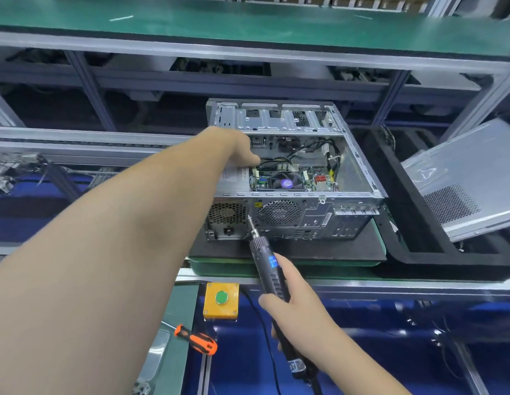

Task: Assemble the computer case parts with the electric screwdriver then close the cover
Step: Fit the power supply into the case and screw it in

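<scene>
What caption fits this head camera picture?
Right hand drives electric screwdriver into open computer case; left hand steadies it.

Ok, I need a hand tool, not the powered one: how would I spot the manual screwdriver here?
Start at the open computer case and drop to the yellow button box on the bench edge below it. Just lower left lies the manual screwdriver, loose and untouched. Its orange-and-black handle separates it from the black electric screwdriver in the right hand.

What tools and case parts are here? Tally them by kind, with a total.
Electric screwdriver: 1
Hand screwdriver, orange and black: 1
Open computer case: 1
Loose cover panel: 1
Yellow button box: 1
Total: 5
</scene>
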A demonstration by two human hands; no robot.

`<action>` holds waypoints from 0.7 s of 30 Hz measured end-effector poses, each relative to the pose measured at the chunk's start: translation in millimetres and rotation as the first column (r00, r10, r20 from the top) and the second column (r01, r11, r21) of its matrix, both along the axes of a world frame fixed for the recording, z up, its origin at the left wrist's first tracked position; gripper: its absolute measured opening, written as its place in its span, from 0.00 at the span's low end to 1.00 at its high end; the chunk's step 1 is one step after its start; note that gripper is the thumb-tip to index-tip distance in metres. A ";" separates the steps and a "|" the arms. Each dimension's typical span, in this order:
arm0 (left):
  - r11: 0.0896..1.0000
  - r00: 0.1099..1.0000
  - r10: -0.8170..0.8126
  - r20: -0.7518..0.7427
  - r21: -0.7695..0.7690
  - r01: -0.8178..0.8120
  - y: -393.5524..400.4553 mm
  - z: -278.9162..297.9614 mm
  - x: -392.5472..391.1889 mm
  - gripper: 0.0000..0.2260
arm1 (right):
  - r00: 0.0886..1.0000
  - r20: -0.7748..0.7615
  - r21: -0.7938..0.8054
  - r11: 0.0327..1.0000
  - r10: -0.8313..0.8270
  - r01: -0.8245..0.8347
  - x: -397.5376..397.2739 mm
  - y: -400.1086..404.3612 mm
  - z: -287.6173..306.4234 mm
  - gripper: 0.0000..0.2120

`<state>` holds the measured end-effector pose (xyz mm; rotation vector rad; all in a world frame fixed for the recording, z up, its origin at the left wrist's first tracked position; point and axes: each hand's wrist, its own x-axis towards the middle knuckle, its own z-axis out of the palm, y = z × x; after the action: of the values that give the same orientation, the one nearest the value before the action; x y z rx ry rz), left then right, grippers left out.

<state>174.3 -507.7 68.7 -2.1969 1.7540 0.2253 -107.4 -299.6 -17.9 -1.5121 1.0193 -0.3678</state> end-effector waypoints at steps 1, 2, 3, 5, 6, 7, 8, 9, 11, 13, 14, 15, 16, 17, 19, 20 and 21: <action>1.000 1.000 0.013 -0.010 0.018 -0.013 -1.9 -2.3 0.7 0.35 | 1.000 -0.009 -0.001 1.000 0.002 -0.002 -2.1 -2.0 -2.0 0.32; 0.999 1.000 0.016 -0.020 0.034 -0.015 -3.4 -4.1 1.0 0.36 | 1.000 -0.023 0.000 1.000 -0.003 0.003 -4.4 -4.1 -4.7 0.33; 0.999 1.000 0.013 -0.026 0.042 -0.012 -4.3 -5.5 1.6 0.36 | 0.999 -0.041 0.003 1.000 -0.012 0.013 -7.0 -6.2 -7.1 0.33; 0.999 0.999 0.013 -0.044 0.034 -0.012 -5.3 -7.7 4.1 0.35 | 0.997 -0.068 0.006 1.000 -0.029 0.030 -11.8 -10.9 -11.2 0.33; 1.000 0.998 0.018 -0.063 0.024 -0.017 -5.9 -8.7 5.7 0.34 | 0.996 -0.078 0.003 0.999 -0.036 0.037 -14.0 -13.1 -12.9 0.33; 1.000 0.996 0.022 -0.081 0.014 -0.021 -7.2 -10.0 7.9 0.33 | 0.995 -0.088 -0.002 0.999 -0.044 0.044 -15.9 -15.2 -14.0 0.33; 1.000 0.995 0.020 -0.095 0.001 -0.020 -9.0 -11.9 10.5 0.34 | 0.994 -0.095 -0.009 0.999 -0.050 0.049 -17.8 -17.1 -14.8 0.33; 1.000 0.994 0.014 -0.106 -0.012 -0.015 -10.8 -13.7 12.8 0.34 | 0.994 -0.101 -0.017 0.999 -0.053 0.051 -19.9 -18.9 -15.5 0.33; 1.000 0.992 -0.004 -0.125 -0.021 0.001 -14.9 -16.9 16.6 0.33 | 0.993 -0.109 -0.026 0.998 -0.051 0.049 -23.0 -21.5 -17.3 0.34; 1.000 0.990 -0.017 -0.142 0.012 0.019 -16.6 -14.7 19.0 0.30 | 0.993 -0.111 -0.022 0.999 -0.044 0.042 -24.8 -22.5 -19.1 0.34; 0.999 0.989 -0.020 -0.143 0.035 0.026 -17.4 -12.1 20.6 0.27 | 0.993 -0.110 -0.022 0.999 -0.040 0.038 -25.8 -22.4 -20.5 0.34; 0.998 0.990 -0.016 -0.143 0.061 0.025 -18.0 -8.9 22.5 0.25 | 0.993 -0.110 -0.024 0.999 -0.037 0.034 -26.8 -21.8 -21.7 0.34; 0.996 0.990 -0.010 -0.143 0.081 0.022 -18.4 -6.0 23.9 0.24 | 0.993 -0.110 -0.027 0.999 -0.031 0.028 -27.8 -20.9 -22.6 0.34; 0.996 0.991 -0.006 -0.137 0.092 0.019 -17.0 -4.3 24.2 0.23 | 0.994 -0.109 -0.027 0.999 -0.022 0.019 -29.1 -19.9 -23.5 0.34; 0.997 0.992 -0.022 -0.123 0.071 0.031 -13.4 -6.6 22.7 0.25 | 0.995 -0.098 -0.021 1.000 -0.010 0.008 -31.4 -17.8 -25.8 0.35; 0.998 0.991 -0.024 -0.132 0.053 0.031 -11.3 -11.4 21.5 0.27 | 0.995 -0.095 -0.020 1.000 -0.010 0.008 -31.9 -16.5 -27.0 0.35; 0.999 0.989 -0.022 -0.148 0.035 0.028 -8.6 -16.5 19.7 0.29 | 0.996 -0.094 -0.017 1.000 -0.013 0.011 -32.5 -15.1 -27.9 0.36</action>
<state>194.0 -516.3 52.2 -2.1805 1.8372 0.4209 -139.9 -314.7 -45.8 -1.5508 1.1018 -0.3169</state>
